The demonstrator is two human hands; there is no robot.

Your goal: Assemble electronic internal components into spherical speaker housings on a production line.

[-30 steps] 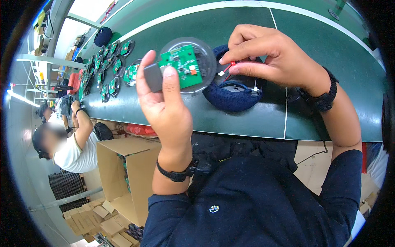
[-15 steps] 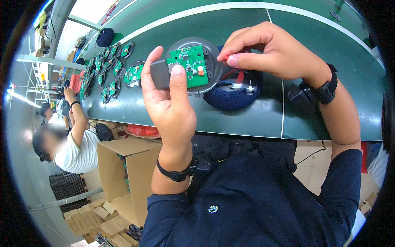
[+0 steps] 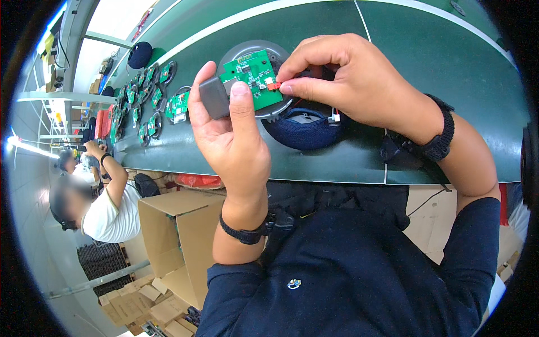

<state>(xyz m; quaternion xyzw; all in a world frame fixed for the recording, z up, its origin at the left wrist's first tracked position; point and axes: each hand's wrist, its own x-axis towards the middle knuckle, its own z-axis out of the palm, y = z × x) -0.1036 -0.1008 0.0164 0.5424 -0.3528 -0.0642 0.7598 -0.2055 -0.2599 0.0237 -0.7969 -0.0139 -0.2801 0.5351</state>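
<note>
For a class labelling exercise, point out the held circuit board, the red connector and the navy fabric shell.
Held circuit board (image 3: 257,77), head view: middle of its green face.
Red connector (image 3: 273,86), head view: its exposed body.
Navy fabric shell (image 3: 304,133), head view: its near side.

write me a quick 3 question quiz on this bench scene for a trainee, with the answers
1. Which hand holds the round grey plastic disc that carries a green circuit board?
2. True or false: the round dark blue fabric shell lies inside the open cardboard box.
3. Fill in the colour: the right hand pinches a small ____ plastic connector at the board's edge.

Key:
1. The left hand.
2. False; it rests on the dark green tabletop.
3. Red-orange.
</note>
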